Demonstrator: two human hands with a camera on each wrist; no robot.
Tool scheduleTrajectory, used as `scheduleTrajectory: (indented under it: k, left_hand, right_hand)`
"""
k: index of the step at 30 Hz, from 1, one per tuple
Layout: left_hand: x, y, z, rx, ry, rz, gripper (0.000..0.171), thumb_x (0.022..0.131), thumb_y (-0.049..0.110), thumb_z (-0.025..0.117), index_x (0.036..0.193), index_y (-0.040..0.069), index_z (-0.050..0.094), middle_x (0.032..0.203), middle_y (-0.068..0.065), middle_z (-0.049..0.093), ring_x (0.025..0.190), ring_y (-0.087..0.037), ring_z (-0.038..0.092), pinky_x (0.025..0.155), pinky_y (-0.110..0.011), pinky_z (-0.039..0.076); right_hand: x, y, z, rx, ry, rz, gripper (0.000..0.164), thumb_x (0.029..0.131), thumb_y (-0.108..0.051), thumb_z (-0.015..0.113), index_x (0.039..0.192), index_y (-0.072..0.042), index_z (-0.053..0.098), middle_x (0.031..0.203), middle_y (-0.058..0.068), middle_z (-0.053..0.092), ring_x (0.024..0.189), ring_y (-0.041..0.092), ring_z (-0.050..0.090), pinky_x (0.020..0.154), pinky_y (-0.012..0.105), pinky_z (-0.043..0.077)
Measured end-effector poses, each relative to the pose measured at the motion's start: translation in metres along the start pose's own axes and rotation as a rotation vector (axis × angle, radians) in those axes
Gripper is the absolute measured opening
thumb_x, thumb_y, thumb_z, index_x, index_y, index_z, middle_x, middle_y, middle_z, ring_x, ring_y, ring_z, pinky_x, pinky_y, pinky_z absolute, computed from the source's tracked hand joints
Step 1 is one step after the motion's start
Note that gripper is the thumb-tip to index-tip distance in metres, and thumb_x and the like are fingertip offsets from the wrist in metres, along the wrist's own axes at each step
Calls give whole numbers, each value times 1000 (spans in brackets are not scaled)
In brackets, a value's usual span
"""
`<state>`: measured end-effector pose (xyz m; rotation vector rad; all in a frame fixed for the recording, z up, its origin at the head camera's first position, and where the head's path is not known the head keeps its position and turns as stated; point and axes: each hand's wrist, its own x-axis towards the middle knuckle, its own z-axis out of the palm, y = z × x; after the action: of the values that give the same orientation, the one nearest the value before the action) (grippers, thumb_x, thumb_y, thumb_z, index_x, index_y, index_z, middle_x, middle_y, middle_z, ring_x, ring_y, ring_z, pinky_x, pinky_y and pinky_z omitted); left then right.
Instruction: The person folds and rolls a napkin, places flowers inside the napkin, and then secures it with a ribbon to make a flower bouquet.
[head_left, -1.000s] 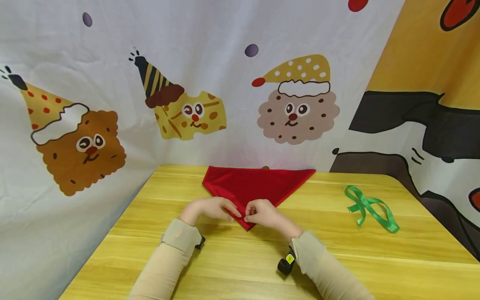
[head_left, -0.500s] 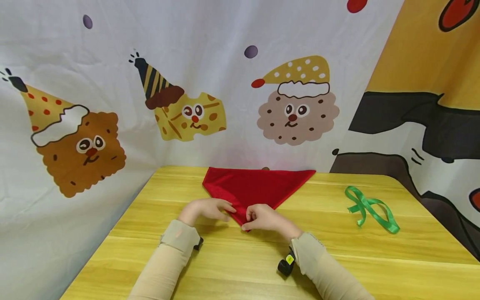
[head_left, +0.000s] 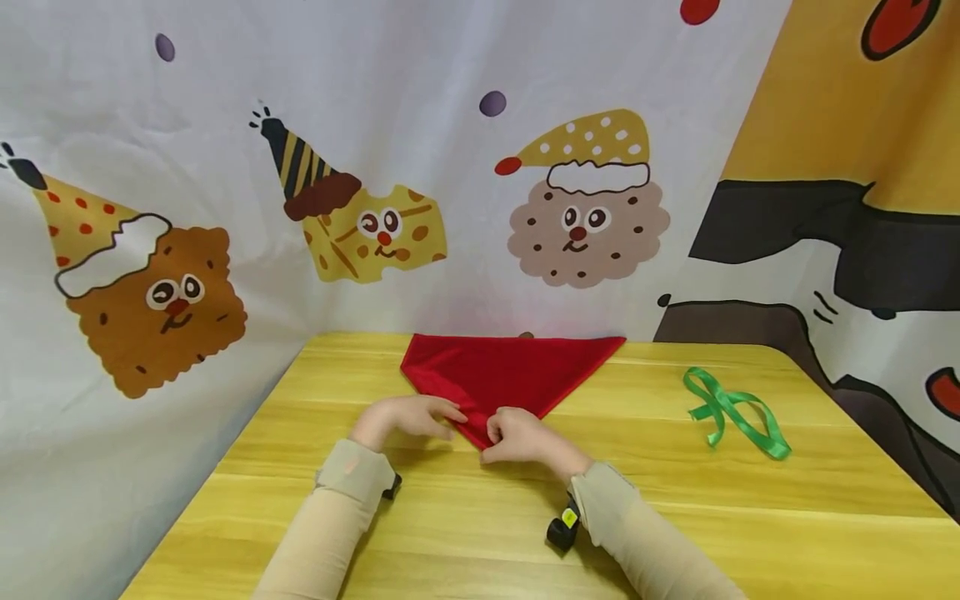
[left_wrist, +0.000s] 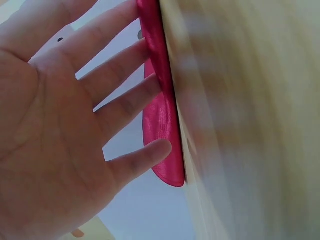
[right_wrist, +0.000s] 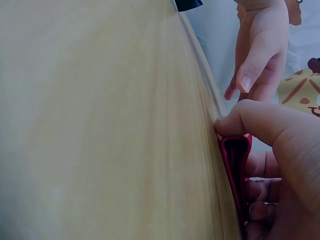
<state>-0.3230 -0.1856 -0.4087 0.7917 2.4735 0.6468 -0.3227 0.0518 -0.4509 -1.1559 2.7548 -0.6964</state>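
A red cloth (head_left: 498,375) lies folded on the wooden table, its narrow corner toward me. At the left edge of that corner, my left hand (head_left: 416,415) is spread, and in the left wrist view its straight fingertips (left_wrist: 160,150) touch or nearly touch the red cloth (left_wrist: 162,115). My right hand (head_left: 522,437) is on the near corner with curled fingers. From the right wrist camera, the thumb (right_wrist: 230,122) meets the folded edge of the cloth (right_wrist: 235,150), and the other fingers curl against its upper side. The tip of the corner is hidden by this hand.
A green ribbon (head_left: 738,412) lies loosely looped on the right of the table (head_left: 450,533). Behind the table hangs a white printed curtain (head_left: 450,75) with cartoon figures, close to the cloth's far edge. Black wrist cameras (head_left: 562,529) sit under the sleeves.
My right hand has come down over the cloth's near corner, covering its tip. My left hand has drawn back slightly to the left. The head view has shifted a little.
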Motion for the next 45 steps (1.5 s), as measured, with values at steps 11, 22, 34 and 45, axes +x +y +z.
scheduleTrajectory:
  k: [11, 22, 34, 45]
  left_hand:
    - [-3, 4, 3, 57, 64, 24, 39, 90, 20, 66, 127, 9, 64, 134, -8, 55, 127, -28, 45, 105, -47, 33]
    - [9, 7, 3, 127, 107, 73, 34, 87, 14, 71, 121, 11, 68, 126, -1, 60, 120, -22, 50, 101, -41, 38]
    - [19, 1, 3, 209, 206, 84, 27, 83, 15, 76, 109, 15, 73, 116, 2, 64, 111, -20, 55, 97, -39, 41]
    - [26, 7, 1, 206, 242, 39, 12, 82, 14, 77, 89, 22, 71, 89, 7, 59, 88, -13, 55, 84, -46, 35]
  right_hand:
    - [4, -2, 1, 1, -42, 10, 45, 72, -34, 81, 56, -18, 42, 55, -9, 35, 55, 6, 34, 54, 21, 29]
    - [3, 6, -3, 78, -5, 57, 28, 76, -18, 69, 60, -18, 46, 49, -13, 35, 49, 5, 33, 53, 21, 29]
    - [-7, 13, -7, 248, -23, 49, 13, 81, -10, 63, 70, -14, 58, 57, -10, 51, 50, 5, 40, 54, 21, 35]
    - [-11, 13, -10, 295, -35, 75, 13, 81, -13, 67, 70, -15, 61, 60, -10, 57, 54, 4, 45, 57, 22, 39]
